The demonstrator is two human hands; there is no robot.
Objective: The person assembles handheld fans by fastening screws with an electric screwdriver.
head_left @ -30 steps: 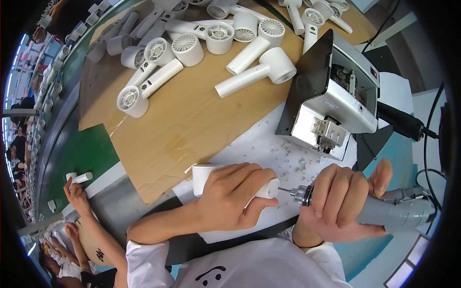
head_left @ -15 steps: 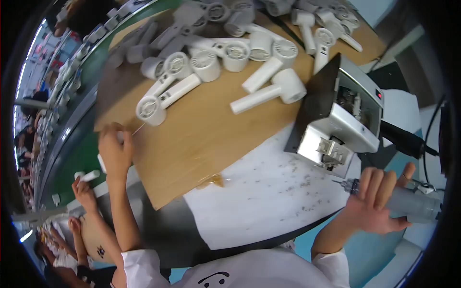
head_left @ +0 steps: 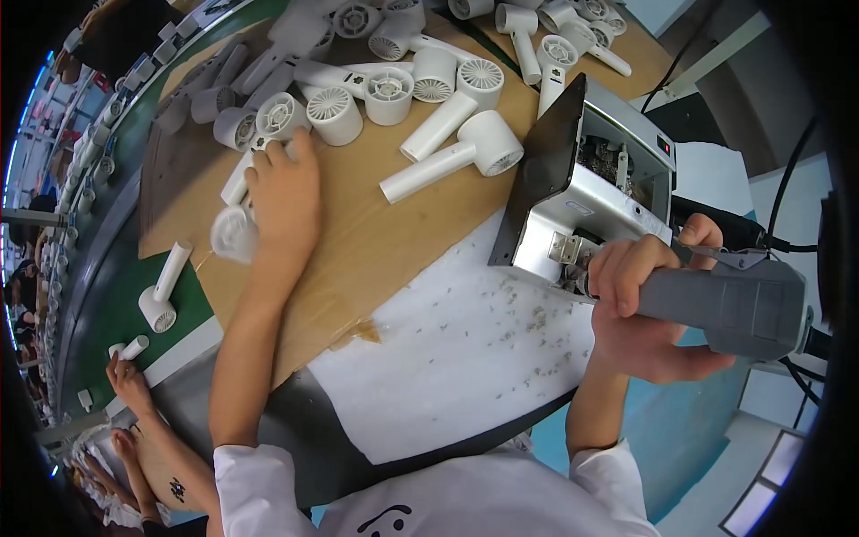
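My left hand [head_left: 288, 183] reaches over the brown cardboard, fingers closed on a white handheld fan whose blurred round head [head_left: 234, 234] shows beside the wrist; its handle is mostly hidden under the hand. Touching close by is another fan [head_left: 282, 116]. My right hand [head_left: 640, 300] is wrapped around a grey electric screwdriver [head_left: 716, 304]. The screwdriver's tip end points into the front of a silver-and-black screw feeder [head_left: 617, 210], where my fingers hide the exact contact.
Many white fans [head_left: 389, 94] crowd the cardboard's far side. Small screws [head_left: 537, 340] lie scattered on a white sheet [head_left: 429, 376]. Along the left runs a green conveyor [head_left: 192, 300] carrying a fan [head_left: 159, 309]. A co-worker's hand [head_left: 130, 385] holds a white part there.
My left hand has left a fan on the green conveyor and moved right and away to another fan. My right hand has brought the screwdriver's tip to the feeder. The view has shifted.
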